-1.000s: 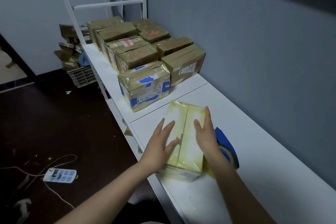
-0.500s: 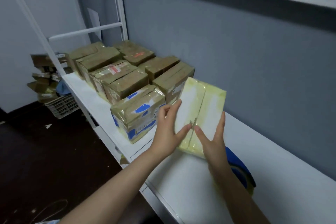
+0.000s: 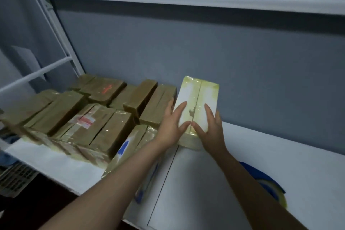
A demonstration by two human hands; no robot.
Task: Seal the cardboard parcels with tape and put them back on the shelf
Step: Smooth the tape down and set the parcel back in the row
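Your two hands frame a pale parcel (image 3: 198, 95), wrapped in yellowish tape, at the right end of the back row on the white shelf (image 3: 291, 155). Your left hand (image 3: 170, 125) lies flat along the parcel's left edge with its fingers straight and spread, one slipped down between this parcel and its brown neighbour. Your right hand (image 3: 211, 129) presses flat on the right half of the top. The thumbs nearly meet over the centre seam, and neither hand curls round anything. The parcel stands close to the grey wall (image 3: 242, 61) and just beside the brown parcels (image 3: 104, 125), which fill the shelf in rows to the left. A parcel with blue patches (image 3: 128, 145) sits in front, partly under your left forearm. A blue and yellow object (blurred, seemingly a tape dispenser) (image 3: 267, 181) lies on the shelf behind your right forearm, well apart from the parcel.
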